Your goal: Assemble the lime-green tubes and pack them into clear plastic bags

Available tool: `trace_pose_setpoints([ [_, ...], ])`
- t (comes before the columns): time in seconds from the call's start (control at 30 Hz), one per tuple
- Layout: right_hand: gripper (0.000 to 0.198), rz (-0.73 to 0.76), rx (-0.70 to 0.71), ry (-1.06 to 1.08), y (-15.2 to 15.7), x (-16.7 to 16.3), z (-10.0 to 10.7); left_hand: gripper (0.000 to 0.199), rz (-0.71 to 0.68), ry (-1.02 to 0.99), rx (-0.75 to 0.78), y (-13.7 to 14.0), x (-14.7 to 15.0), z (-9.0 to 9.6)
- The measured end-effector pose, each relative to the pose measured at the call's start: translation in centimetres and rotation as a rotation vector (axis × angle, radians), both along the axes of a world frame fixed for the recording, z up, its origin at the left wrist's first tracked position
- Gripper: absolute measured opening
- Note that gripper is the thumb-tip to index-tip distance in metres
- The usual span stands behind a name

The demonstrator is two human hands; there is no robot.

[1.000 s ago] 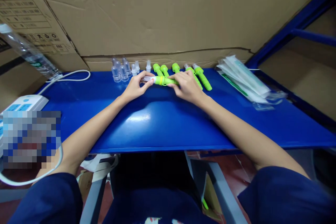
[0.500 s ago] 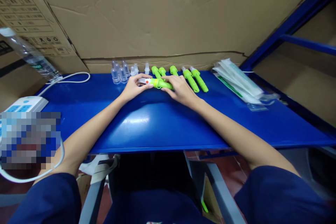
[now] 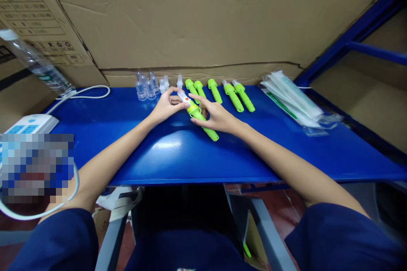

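A green flashlight-like stick [image 3: 211, 133] with a white head, red button and clear tip slants over the table, its tail toward me. My left hand [image 3: 168, 105] is closed on the white head, the thumb beside the red button. Around the green body, just below the yellow ring, curls my right hand [image 3: 214, 114]; its index finger reaches up near the head and some fingers are hidden. Behind the hands lie several similar green sticks [image 3: 233, 98]; the two at the right have clear tips. Several clear plastic caps [image 3: 141, 91] and small white-based pieces [image 3: 179, 81] stand to the left.
Plastic-wrapped packs [image 3: 288, 97] lie at the right of the blue table [image 3: 165, 161]. On the left are a water bottle [image 3: 47, 74], a white power strip [image 3: 34, 125] and its cable [image 3: 95, 97]. A cardboard wall [image 3: 190, 21] closes the back.
The held stick has turned from nearly level to slanting, its green tail swinging down toward me. My right hand has shifted slightly down along with it; my left hand still grips the head.
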State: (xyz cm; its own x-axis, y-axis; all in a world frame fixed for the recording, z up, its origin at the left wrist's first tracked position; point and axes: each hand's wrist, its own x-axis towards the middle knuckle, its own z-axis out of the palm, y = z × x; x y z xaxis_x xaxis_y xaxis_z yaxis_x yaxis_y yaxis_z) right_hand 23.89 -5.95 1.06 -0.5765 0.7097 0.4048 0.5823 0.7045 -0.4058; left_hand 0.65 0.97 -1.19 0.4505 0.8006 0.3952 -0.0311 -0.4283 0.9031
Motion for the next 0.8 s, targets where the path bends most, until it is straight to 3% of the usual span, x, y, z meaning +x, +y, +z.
trace_pose_setpoints([
  [0.27, 0.067, -0.063, 0.017, 0.147, 0.7, 0.5, 0.3, 0.071, 0.025, 0.068, -0.015, -0.1, 0.8, -0.2],
  [0.5, 0.072, -0.519, 0.103, 0.092, 3.8, 4.3, 0.7, 0.029, 0.063, 0.173, -0.068, -0.8, 0.8, 0.5],
  [0.8, 0.063, -0.876, -0.032, -0.282, 4.7, 6.6, 0.4, 0.014, 0.042, 0.167, -0.076, -0.8, 0.9, 0.9],
])
